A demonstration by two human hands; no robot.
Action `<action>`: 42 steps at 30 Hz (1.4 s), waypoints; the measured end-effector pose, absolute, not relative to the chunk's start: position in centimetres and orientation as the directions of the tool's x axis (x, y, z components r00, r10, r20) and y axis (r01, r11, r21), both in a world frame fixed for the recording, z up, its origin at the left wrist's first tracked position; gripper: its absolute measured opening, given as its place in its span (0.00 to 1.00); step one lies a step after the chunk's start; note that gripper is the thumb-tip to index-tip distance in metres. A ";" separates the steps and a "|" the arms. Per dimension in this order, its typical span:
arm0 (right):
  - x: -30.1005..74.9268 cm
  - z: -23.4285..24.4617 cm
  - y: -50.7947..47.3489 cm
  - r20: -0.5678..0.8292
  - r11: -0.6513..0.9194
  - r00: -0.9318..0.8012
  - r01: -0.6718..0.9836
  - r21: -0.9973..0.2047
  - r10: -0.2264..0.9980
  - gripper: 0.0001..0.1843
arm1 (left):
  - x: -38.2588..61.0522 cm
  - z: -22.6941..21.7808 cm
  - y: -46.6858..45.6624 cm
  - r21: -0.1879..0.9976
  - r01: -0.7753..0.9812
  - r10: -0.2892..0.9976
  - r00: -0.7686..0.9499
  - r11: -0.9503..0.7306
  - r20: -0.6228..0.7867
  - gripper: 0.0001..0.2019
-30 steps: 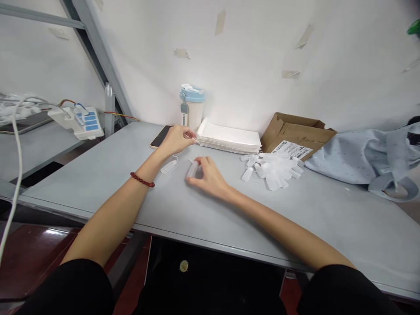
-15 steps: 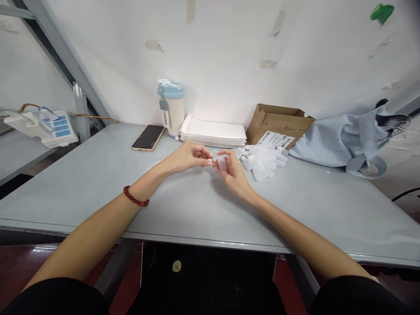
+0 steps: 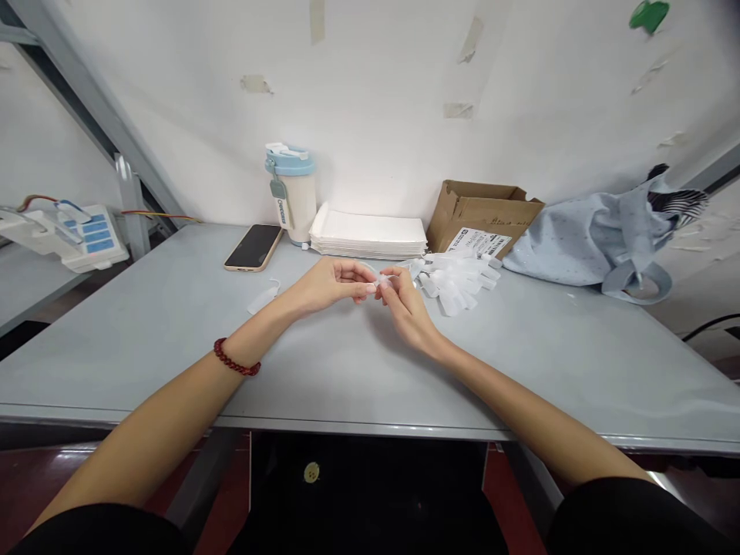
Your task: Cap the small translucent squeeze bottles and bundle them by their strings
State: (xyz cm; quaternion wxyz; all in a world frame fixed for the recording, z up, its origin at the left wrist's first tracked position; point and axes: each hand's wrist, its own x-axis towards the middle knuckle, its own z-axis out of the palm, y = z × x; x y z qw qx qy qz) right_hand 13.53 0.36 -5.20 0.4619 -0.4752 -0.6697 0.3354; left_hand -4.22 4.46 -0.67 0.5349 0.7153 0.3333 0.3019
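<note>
My left hand (image 3: 340, 282) and my right hand (image 3: 407, 307) meet above the middle of the grey table (image 3: 347, 362). Between their fingertips is a small whitish translucent tag (image 3: 383, 280) with a thin string; the fingers hide most of it. Both hands are closed in a pinch on it. Beside my right hand lies a heap of similar translucent tags (image 3: 456, 284). A single tag (image 3: 264, 298) with a thin string rests on the table, left of my left hand.
Along the wall stand a cup with a blue lid (image 3: 297, 200), a stack of white envelope-like packets (image 3: 370, 235) and an open cardboard box (image 3: 486, 220). A phone (image 3: 253, 247) lies left, a pale blue bag (image 3: 578, 239) right. A power strip (image 3: 95, 235) sits far left.
My right fingers have closed in toward my left fingertips, and the tag that showed against the right palm is now mostly covered. The view has shifted slightly.
</note>
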 end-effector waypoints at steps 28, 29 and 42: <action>13.5 -6.0 0.5 0.506 0.548 -0.222 0.456 -0.702 0.833 0.12 | -4.1 -1.6 5.2 0.988 0.095 0.858 0.511 -0.118 0.053 0.10; 13.5 -5.8 0.4 0.491 0.533 -0.217 0.451 -0.716 0.844 0.13 | -4.1 -1.6 5.1 0.989 0.091 0.853 0.519 -0.118 0.054 0.10; 13.4 -4.6 -0.6 0.312 0.338 -0.142 0.536 -0.773 0.939 0.11 | -3.8 -1.5 4.8 0.992 0.047 0.830 0.552 -0.121 0.075 0.09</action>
